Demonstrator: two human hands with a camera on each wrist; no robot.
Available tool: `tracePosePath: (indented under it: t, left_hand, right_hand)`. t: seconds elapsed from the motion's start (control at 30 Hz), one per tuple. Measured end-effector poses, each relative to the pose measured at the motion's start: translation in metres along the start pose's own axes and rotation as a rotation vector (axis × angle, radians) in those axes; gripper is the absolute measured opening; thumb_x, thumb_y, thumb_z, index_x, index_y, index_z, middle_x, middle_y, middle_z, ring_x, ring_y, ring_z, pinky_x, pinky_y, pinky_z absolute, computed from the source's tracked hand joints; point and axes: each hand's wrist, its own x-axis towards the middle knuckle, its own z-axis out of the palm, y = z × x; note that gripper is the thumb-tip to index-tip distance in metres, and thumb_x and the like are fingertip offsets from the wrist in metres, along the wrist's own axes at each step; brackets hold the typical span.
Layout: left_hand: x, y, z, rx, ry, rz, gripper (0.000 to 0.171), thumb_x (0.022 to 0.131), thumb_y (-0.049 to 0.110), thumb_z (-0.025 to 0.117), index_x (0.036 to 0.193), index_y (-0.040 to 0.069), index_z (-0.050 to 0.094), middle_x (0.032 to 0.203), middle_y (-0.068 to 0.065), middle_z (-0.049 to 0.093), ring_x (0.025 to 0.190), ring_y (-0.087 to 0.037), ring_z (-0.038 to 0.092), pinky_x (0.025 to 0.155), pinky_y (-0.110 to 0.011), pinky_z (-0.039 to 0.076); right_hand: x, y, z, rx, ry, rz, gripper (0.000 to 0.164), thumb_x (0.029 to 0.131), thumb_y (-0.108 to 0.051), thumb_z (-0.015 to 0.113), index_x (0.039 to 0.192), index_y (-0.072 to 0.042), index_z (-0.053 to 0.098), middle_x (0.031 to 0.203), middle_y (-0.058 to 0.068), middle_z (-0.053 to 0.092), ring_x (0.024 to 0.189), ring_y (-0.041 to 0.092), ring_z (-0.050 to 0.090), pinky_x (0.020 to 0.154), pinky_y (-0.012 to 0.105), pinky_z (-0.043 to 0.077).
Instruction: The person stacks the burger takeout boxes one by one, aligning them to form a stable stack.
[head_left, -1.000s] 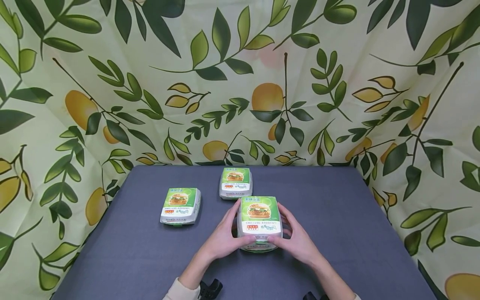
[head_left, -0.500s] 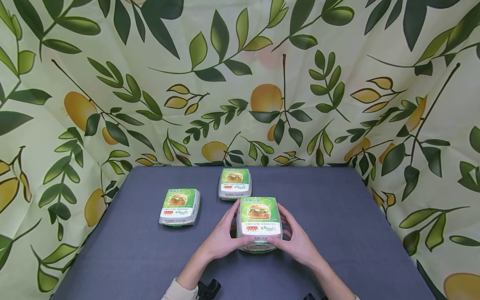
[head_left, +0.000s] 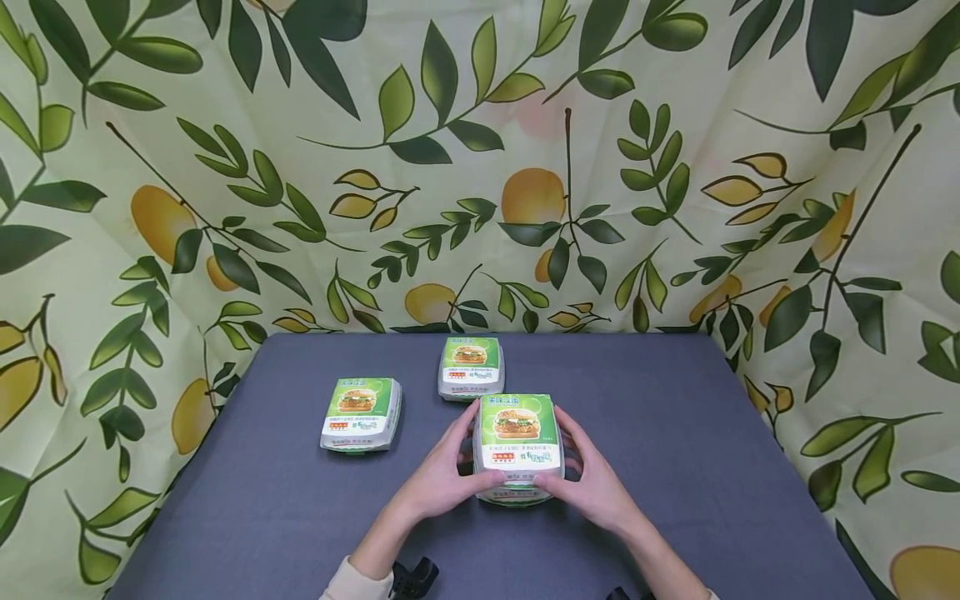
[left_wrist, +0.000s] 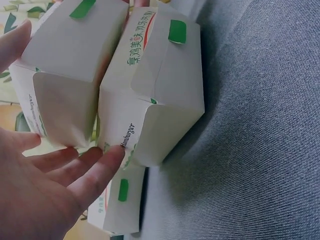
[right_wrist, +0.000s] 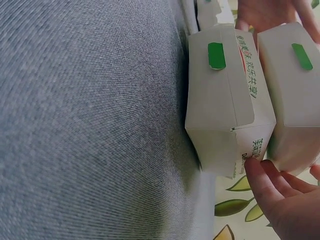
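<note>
In the lower centre of the frame, a person's left hand (head_left: 447, 475) and right hand (head_left: 592, 479) gripped the upper burger box (head_left: 517, 429) from opposite sides, thumbs along its near edge, probably to keep it level and square. It sat on or just over the lower burger box (left_wrist: 165, 75), whose sides fingertips also touched, perhaps to steady both. The blue-grey table (head_left: 225, 525) supported the left box (head_left: 362, 414) and the back box (head_left: 471, 367), each lying flat and unheld.
</note>
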Motion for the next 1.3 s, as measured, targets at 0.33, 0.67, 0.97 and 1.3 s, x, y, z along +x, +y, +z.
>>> tracePosePath:
  t: [0.33,0.67,0.97,1.3]
  left_hand:
    - [0.003,-0.003,0.002,-0.006,0.003,-0.01,0.098,0.088,0.038,0.08,0.164,0.028,0.018,0.163,-0.007,0.027,0.137,-0.025,0.042,0.104,-0.049,0.047]
    - [0.001,-0.001,-0.001,0.001,0.004,-0.022,0.1,0.087,0.036,0.082,0.164,0.031,0.018,0.164,-0.005,0.025,0.138,-0.023,0.04,0.104,-0.048,0.047]
    - [-0.002,0.003,-0.012,0.001,0.002,0.016,0.092,0.091,0.033,0.077,0.164,0.021,0.021,0.165,-0.006,0.025,0.141,-0.029,0.042,0.105,-0.049,0.046]
    - [0.007,0.002,-0.026,0.089,0.3,0.124,0.054,0.1,0.025,0.068,0.148,0.008,0.051,0.141,-0.016,0.054,0.13,-0.034,0.053,0.102,-0.054,0.048]
  right_hand:
    - [0.001,0.0,-0.001,0.009,0.005,0.043,0.096,0.084,-0.019,0.085,0.161,-0.018,0.027,0.156,0.01,0.039,0.131,0.033,0.047,0.095,0.03,0.05]
    - [0.003,-0.001,0.0,0.003,0.0,0.03,0.095,0.085,-0.02,0.084,0.161,-0.015,0.027,0.155,0.012,0.04,0.13,0.035,0.047,0.097,0.03,0.05]
    - [0.001,-0.002,-0.001,-0.022,0.017,0.042,0.096,0.084,-0.022,0.084,0.161,-0.014,0.027,0.159,0.01,0.036,0.133,0.033,0.046,0.099,0.034,0.049]
    - [-0.002,-0.001,-0.002,-0.025,0.02,0.059,0.099,0.084,-0.023,0.085,0.161,-0.013,0.025,0.162,0.009,0.032,0.137,0.032,0.044,0.101,0.032,0.048]
